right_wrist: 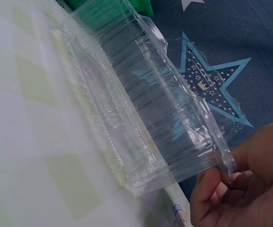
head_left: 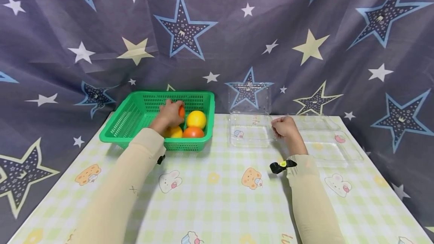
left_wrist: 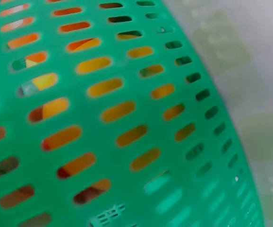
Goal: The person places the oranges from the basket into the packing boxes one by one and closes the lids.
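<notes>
Sleeves low in frame; your left hand (head_left: 170,114) curls round an orange (head_left: 181,112) in the green basket (head_left: 135,118), centre-left — lift it clear of the rim. Right hand (head_left: 284,127) pinches the clear box (head_left: 250,130) — keep it steady.

Star-print backdrop (head_left: 217,29) behind checked tablecloth (head_left: 217,199)

One green basket (head_left: 135,118) is seen at ten o'clock on the worktop (head_left: 217,199). Four fruits are counted inside it: one yellow (head_left: 196,118), one orange-red (head_left: 193,132), one yellow partly hidden (head_left: 174,132), and one orange (head_left: 181,112) under a hand. Two clear plastic boxes are counted: one open (head_left: 250,123) at twelve o'clock, one (head_left: 333,146) at two o'clock. Two hands are seen.
</notes>
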`<state>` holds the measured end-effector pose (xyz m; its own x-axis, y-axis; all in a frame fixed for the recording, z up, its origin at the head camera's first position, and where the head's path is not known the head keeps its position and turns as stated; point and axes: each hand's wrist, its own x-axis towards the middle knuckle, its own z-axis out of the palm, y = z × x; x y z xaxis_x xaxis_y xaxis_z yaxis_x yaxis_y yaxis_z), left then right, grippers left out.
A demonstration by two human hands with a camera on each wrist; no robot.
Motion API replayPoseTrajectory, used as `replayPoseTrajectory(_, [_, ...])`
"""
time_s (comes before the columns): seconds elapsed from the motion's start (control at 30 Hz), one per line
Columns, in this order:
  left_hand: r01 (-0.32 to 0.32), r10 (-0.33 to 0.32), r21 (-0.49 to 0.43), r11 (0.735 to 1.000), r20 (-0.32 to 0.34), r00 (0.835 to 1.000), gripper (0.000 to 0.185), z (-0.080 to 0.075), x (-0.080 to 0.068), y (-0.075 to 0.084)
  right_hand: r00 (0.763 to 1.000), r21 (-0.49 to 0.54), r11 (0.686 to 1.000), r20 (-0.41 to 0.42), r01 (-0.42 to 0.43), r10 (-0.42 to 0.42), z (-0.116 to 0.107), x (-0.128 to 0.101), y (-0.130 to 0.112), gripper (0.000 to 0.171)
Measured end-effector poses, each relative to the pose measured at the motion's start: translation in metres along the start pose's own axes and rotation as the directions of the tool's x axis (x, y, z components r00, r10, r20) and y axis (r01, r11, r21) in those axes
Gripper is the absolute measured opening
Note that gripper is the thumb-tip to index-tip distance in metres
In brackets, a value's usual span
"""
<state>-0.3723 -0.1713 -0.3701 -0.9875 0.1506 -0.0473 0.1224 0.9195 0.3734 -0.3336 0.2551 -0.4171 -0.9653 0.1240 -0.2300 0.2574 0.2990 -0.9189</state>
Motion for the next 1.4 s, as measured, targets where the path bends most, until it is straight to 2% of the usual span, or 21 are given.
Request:
replayPoseTrajectory(0.3, [-0.008,0.008,-0.011,1.000,-0.047,0.999,0.063,-0.005,-0.003,0.000,0.999,-0.005,0.999,-0.005,0.039,-0.039,0.000,-0.001,0.002,0.035])
replayPoseTrajectory(0.63, [0.009,-0.004,0.068,0.998,-0.080,0.997,0.062,-0.009,-0.011,0.009,0.998,0.010,0.998,-0.016,0.064,-0.064,0.000,-0.001,0.003,0.033])
replayPoseTrajectory(0.87, [-0.023,0.037,0.138,0.990,-0.100,0.994,0.060,-0.009,-0.013,0.030,0.998,0.005,0.998,-0.022,0.066,-0.066,0.001,-0.002,0.003,0.032])
replayPoseTrajectory(1.07, [-0.071,0.086,0.126,0.989,-0.114,0.990,0.058,-0.005,-0.013,0.051,0.997,-0.006,0.998,-0.024,0.068,-0.068,0.002,-0.003,0.002,0.031])
replayPoseTrajectory(1.4, [-0.150,0.176,0.125,0.981,-0.222,0.959,0.058,0.000,-0.014,0.088,0.998,0.016,0.998,-0.020,0.059,-0.058,0.001,-0.002,0.003,0.032])
